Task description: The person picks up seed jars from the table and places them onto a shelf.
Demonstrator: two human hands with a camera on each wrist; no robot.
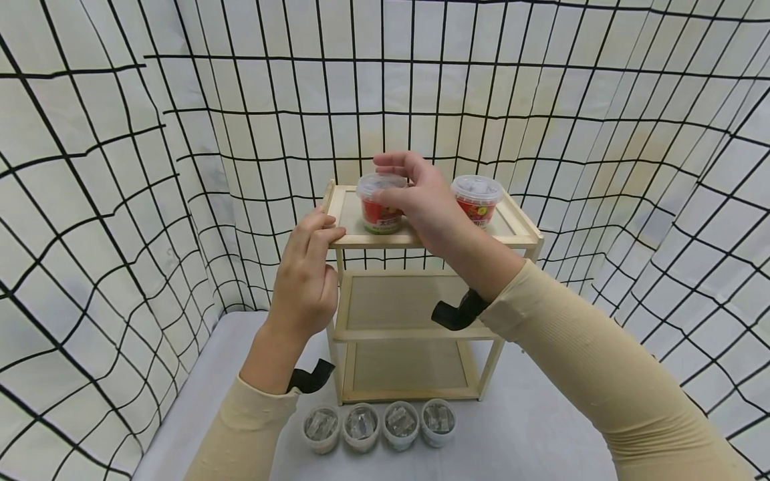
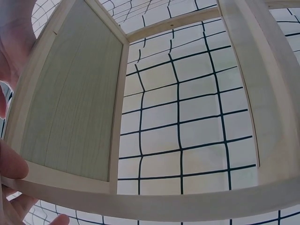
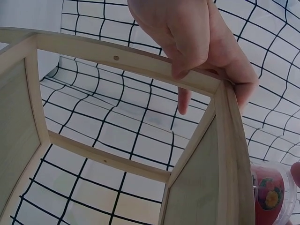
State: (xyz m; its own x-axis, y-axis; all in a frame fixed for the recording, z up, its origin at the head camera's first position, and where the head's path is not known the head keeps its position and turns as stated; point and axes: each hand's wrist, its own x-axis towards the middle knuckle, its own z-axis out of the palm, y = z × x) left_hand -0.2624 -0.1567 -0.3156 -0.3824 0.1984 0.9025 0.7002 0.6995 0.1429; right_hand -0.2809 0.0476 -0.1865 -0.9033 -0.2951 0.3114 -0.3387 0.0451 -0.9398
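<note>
A light wooden three-tier shelf rack point(image 1: 415, 334) stands upright in the middle of the head view. My left hand point(image 1: 307, 274) grips its top left front corner; in the right wrist view that hand's fingers point(image 3: 187, 42) curl around the frame. My right hand point(image 1: 430, 207) holds a lidded clear plastic cup with a red label point(image 1: 380, 215) at the left of the top tier, thumb in front and fingers behind the lid. The cup's base appears at the tier, though contact is hard to tell. A similar red-labelled cup point(image 1: 478, 200) stands on the top tier's right side, partly behind my right forearm.
Several small lidded cups point(image 1: 400, 424) stand in a row on the white surface point(image 1: 529, 414) before the rack. Black wire grid panels point(image 1: 385, 87) backed by white sheeting rise behind and on both sides. Black straps point(image 1: 457, 312) hang at both wrists.
</note>
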